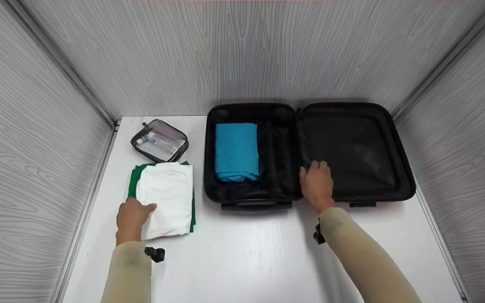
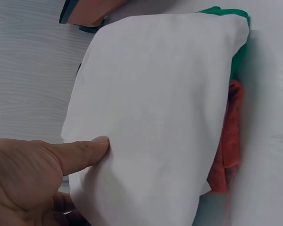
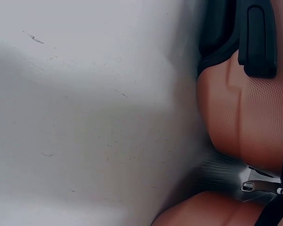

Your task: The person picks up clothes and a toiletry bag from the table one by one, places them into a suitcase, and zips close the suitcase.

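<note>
My left hand (image 1: 132,216) pinches the left edge of a folded white cloth (image 1: 166,198), thumb on top and the other fingers under its edge. Beneath it a green cloth (image 1: 133,181) sticks out, and the left wrist view shows a red cloth (image 2: 226,155) below too. An open suitcase (image 1: 352,195) lies flat, black inside with an orange-brown textured shell (image 3: 245,108). In its left half sits a folded blue cloth (image 1: 237,149). My right hand (image 1: 317,183) rests at the suitcase's near edge by the hinge, fingers reaching over the right half; its fingertips are partly hidden.
A clear pouch with dark trim (image 1: 159,141), holding tubes, lies behind the white cloth. The suitcase handle (image 1: 256,205) faces me. Grey wood-grain panels (image 1: 242,54) enclose the white table (image 1: 242,256) at the back and sides.
</note>
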